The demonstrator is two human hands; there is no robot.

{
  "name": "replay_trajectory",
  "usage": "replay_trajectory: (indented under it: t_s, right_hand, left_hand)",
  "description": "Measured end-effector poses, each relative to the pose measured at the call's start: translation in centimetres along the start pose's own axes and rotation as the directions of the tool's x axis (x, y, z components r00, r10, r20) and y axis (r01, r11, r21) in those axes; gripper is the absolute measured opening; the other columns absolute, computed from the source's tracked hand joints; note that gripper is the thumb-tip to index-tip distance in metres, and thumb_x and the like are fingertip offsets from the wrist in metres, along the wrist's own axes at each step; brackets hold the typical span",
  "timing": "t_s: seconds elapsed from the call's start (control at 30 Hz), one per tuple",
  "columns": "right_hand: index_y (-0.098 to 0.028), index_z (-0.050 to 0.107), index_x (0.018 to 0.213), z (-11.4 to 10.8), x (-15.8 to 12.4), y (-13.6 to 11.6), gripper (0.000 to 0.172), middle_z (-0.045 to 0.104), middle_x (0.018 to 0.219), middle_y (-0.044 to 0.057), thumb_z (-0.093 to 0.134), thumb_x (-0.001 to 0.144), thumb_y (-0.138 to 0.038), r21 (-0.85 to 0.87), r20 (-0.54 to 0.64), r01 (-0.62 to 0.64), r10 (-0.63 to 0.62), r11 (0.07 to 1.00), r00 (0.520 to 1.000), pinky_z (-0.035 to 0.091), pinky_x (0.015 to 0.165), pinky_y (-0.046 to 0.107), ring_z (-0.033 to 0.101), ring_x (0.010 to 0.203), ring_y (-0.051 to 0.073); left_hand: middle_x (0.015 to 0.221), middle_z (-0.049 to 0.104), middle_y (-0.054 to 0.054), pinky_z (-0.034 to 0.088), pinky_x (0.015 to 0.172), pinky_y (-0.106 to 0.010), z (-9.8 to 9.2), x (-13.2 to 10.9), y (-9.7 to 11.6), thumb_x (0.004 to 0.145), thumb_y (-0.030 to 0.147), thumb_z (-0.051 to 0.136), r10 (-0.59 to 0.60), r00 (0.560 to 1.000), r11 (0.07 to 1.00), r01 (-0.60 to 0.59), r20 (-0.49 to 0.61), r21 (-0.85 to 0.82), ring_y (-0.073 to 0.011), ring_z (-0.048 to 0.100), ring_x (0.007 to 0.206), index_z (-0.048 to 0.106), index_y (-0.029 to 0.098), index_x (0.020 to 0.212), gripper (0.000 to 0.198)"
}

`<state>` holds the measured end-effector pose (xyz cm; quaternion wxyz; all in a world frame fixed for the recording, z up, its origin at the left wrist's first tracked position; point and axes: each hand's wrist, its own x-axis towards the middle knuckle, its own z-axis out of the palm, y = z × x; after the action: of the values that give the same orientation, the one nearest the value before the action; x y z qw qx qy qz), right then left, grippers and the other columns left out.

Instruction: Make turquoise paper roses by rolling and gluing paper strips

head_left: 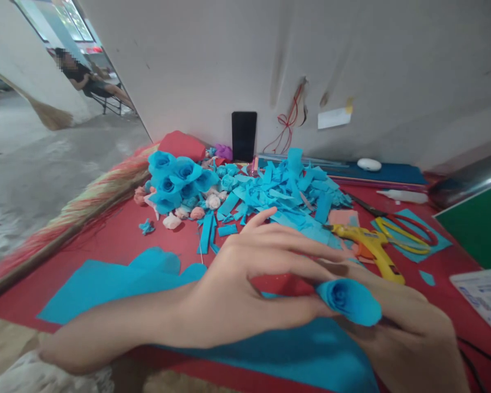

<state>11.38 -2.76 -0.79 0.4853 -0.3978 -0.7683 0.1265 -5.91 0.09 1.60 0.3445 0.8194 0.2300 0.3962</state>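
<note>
A partly rolled blue crepe-paper rose (pixel 354 303) sits low right of centre, its coiled middle facing me. My left hand (pixel 245 278) reaches in from the left, and its thumb and index finger pinch the rose's left edge while the other fingers stretch out above. Close behind the rose is my right hand (pixel 409 322), with bent fingers closed around its base; their tips are hidden by the flower and my left hand. Beneath both hands lies a large blue paper sheet (pixel 294 355) on the red tabletop (pixel 114 245).
Finished blue paper roses (pixel 184 174) cluster at the back left beside a heap of blue paper scraps (pixel 278 185). A yellow glue gun (pixel 372 245) and scissors (pixel 409 229) lie to the right. A dark phone (pixel 244 135) leans on the wall. One person (pixel 85 79) sits far left.
</note>
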Motion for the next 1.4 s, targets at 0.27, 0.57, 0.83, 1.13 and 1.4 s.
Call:
replay_trajectory:
  t_s: [0.27, 0.57, 0.83, 1.13, 1.4]
  right_hand:
    - [-0.039, 0.063, 0.085, -0.4, 0.6, -0.3, 0.011, 0.068, 0.078, -0.015, 0.055, 0.085, -0.03, 0.056, 0.054, -0.025, 0.022, 0.998, 0.998, 0.052, 0.065, 0.006, 0.065, 0.066, 0.006]
    - [-0.033, 0.068, 0.065, -0.5, 0.6, -0.3, 0.013, 0.062, 0.052, -0.01, 0.063, 0.077, -0.036, 0.168, 0.121, -0.188, 0.169, 0.968, 0.978, 0.044, 0.036, 0.007, 0.057, 0.039, 0.008]
    - [-0.032, 0.07, 0.074, -0.5, 0.4, 0.2, 0.01, 0.068, 0.067, -0.009, 0.063, 0.078, -0.029, 0.232, 0.189, -0.241, 0.199, 0.942, 0.962, 0.047, 0.047, 0.005, 0.062, 0.049, 0.007]
    - [-0.04, 0.067, 0.089, -0.1, 0.2, 0.1, 0.021, 0.068, 0.075, -0.014, 0.058, 0.081, -0.023, 0.145, 0.166, -0.139, 0.114, 0.98, 0.979, 0.049, 0.059, 0.004, 0.064, 0.06, 0.006]
    - [-0.031, 0.057, 0.091, -0.3, -0.7, 0.9, 0.012, 0.066, 0.084, -0.008, 0.053, 0.084, -0.022, -0.113, 0.081, 0.018, -0.009, 0.993, 0.997, 0.052, 0.072, 0.012, 0.063, 0.075, 0.011]
  left_hand:
    - [0.102, 0.071, -0.007, 0.038, 0.097, -0.024, 0.1, 0.2, -0.1, 0.073, 0.011, 0.067, -0.014, 1.0, 0.996, 0.012, -0.02, -0.084, -0.0135, 0.065, 0.094, 0.068, 0.009, 0.081, 0.008]
    - [0.1, 0.07, -0.007, 0.044, 0.095, -0.027, 0.2, 0.4, -0.2, 0.07, 0.013, 0.07, -0.144, 0.989, 0.973, 0.136, -0.031, -0.185, -0.0158, 0.065, 0.092, 0.069, 0.012, 0.077, 0.008]
    - [0.097, 0.071, 0.0, 0.051, 0.091, -0.032, -0.1, 0.2, -0.1, 0.076, 0.014, 0.061, -0.232, 0.965, 0.941, 0.19, -0.125, -0.281, -0.0176, 0.065, 0.095, 0.068, 0.018, 0.07, 0.01]
    - [0.095, 0.071, -0.001, 0.052, 0.09, -0.029, -0.5, 0.1, 0.2, 0.076, 0.018, 0.062, -0.246, 0.962, 0.944, 0.208, -0.123, -0.257, -0.0154, 0.066, 0.09, 0.069, 0.018, 0.07, 0.009]
    - [0.09, 0.073, -0.004, 0.053, 0.085, -0.025, -0.6, 0.0, 0.1, 0.075, 0.009, 0.058, -0.174, 0.978, 0.971, 0.151, -0.119, -0.185, -0.0131, 0.067, 0.082, 0.07, 0.017, 0.07, 0.016]
